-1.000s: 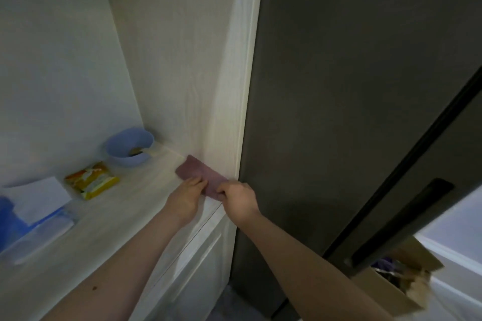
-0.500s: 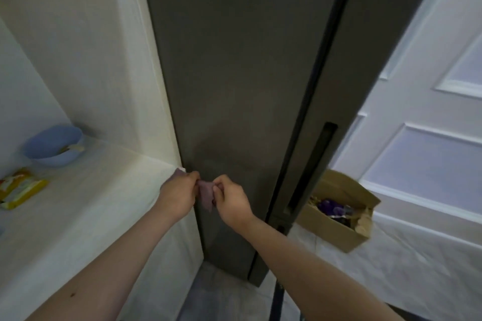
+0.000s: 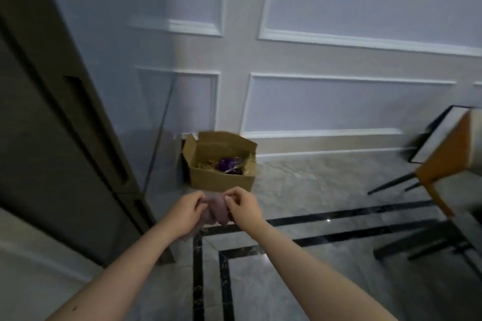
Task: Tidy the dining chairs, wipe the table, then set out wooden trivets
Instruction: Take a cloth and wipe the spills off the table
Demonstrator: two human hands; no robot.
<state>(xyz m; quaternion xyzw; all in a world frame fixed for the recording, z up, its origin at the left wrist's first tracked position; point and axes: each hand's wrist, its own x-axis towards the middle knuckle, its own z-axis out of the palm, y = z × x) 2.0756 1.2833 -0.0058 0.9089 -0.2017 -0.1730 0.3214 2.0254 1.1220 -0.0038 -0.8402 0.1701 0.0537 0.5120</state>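
A small mauve cloth (image 3: 217,210) hangs bunched between both hands at the middle of the head view, above the floor. My left hand (image 3: 186,212) grips its left side with curled fingers. My right hand (image 3: 242,207) pinches its right side. At the far right stands a dining chair (image 3: 443,161) with an orange seat and dark legs, blurred and cut off by the frame edge. No trivets are in view.
A tall dark cabinet door (image 3: 52,138) fills the left side. An open cardboard box (image 3: 221,161) with purple contents sits on the marble floor against the panelled wall (image 3: 339,60). Black inlay stripes (image 3: 326,219) cross the floor.
Both hands lifted the cloth off the pale counter and carried it away. My view swung right, from the counter past the dark door to the wall, box and chair.
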